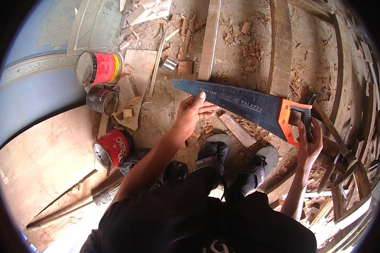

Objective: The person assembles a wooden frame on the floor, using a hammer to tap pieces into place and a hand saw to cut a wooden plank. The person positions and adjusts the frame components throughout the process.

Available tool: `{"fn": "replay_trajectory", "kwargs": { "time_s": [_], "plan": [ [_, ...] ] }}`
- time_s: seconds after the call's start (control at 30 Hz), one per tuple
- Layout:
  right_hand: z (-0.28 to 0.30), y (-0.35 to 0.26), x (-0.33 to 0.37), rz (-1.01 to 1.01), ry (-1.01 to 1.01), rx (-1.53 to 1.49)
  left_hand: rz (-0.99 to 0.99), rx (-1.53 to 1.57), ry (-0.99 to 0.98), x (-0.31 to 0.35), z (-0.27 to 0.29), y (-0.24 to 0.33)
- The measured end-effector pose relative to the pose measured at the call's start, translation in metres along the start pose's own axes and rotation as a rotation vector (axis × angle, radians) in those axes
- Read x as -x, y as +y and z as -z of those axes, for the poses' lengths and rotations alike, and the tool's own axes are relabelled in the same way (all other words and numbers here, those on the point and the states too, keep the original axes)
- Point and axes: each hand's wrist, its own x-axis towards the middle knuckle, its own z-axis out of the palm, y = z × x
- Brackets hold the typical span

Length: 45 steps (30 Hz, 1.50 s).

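Note:
A hand saw (240,103) with a dark blue-grey blade and an orange and black handle (288,122) is held level across the front of my body, teeth toward me. My right hand (310,141) is closed around the handle. Near the blade's narrow end, my left hand (192,114) has its thumb on the blade's face close to the teeth. Its other fingers reach out below the toothed edge, and how far they pass behind the blade is hidden. Beyond the saw, a long wooden plank (210,46) lies on the floor, its near end hidden by the blade.
A second thick plank (280,50) lies farther right. Scrap timber (361,147) is piled along the right side. Several paint cans, one a red can (114,147), stand or lie at left beside a plywood sheet (50,156). Wood scraps and a short offcut (238,130) litter the floor near my feet.

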Motion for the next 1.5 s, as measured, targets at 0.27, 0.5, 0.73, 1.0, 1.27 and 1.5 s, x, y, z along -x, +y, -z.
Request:
{"fn": "replay_trajectory", "kwargs": {
  "time_s": [0.27,0.5,0.73,1.0,1.27,1.5],
  "plan": [
    [0.001,0.003,0.001,-0.019,-0.005,-0.039,0.018,0.007,-0.005,-0.001,-0.001,0.001],
    [-0.005,0.011,0.026,-0.061,-0.11,-0.204,-0.048,0.381,-0.072,0.004,0.028,-0.024],
    [0.003,0.023,0.084,-0.023,-0.421,-0.273,-0.148,0.363,-0.277,0.014,0.125,-0.048],
    [0.082,-0.01,0.003,0.427,0.152,0.509,0.057,-0.005,0.144,0.011,0.077,0.031],
    [0.134,0.012,-0.055,0.171,-0.166,1.152,0.197,-0.528,0.213,-0.002,0.09,0.031],
    [0.085,0.039,-0.021,0.09,-0.186,0.489,-0.127,-0.971,0.152,0.023,0.046,0.079]
  ]
}}
